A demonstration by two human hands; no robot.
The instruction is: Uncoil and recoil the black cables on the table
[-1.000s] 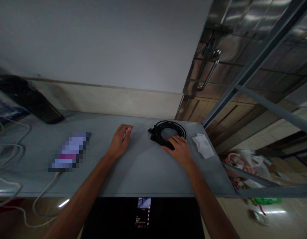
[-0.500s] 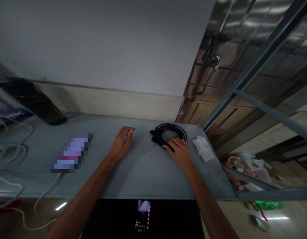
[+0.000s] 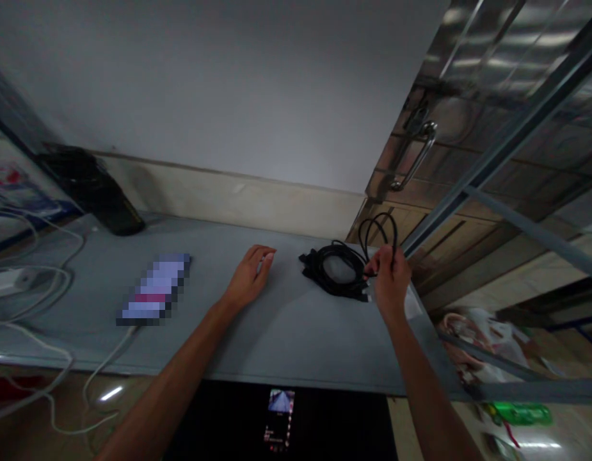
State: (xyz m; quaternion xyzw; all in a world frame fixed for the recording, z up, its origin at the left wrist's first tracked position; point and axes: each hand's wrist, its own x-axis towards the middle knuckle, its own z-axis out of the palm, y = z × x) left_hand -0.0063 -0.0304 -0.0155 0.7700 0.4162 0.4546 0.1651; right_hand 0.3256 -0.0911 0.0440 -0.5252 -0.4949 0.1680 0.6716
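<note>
A coiled black cable (image 3: 319,282) lies on the right part of the grey table (image 3: 296,339), its plug ends showing at the left and lower right of the coil. My right hand (image 3: 390,275) is closed on part of the cable, lifting a few thin loops above the coil at its right side. My left hand (image 3: 250,274) rests on the table to the left of the coil, apart from it. Its fingers are loosely bent, with a gap to the thumb and nothing between them. A crumpled white tissue (image 3: 413,303) is partly hidden behind my right wrist.
A phone (image 3: 155,288) with a blurred screen and a white charging cable (image 3: 106,355) lies left. Behind it leans a dark bottle-like object (image 3: 101,192). White cords and a white adapter (image 3: 10,282) lie far left. A grey metal frame (image 3: 497,153) borders the right side.
My right hand has moved right and up from the coil, raising several loops of black cable. My left hand stays in place on the table. The view has shifted slightly.
</note>
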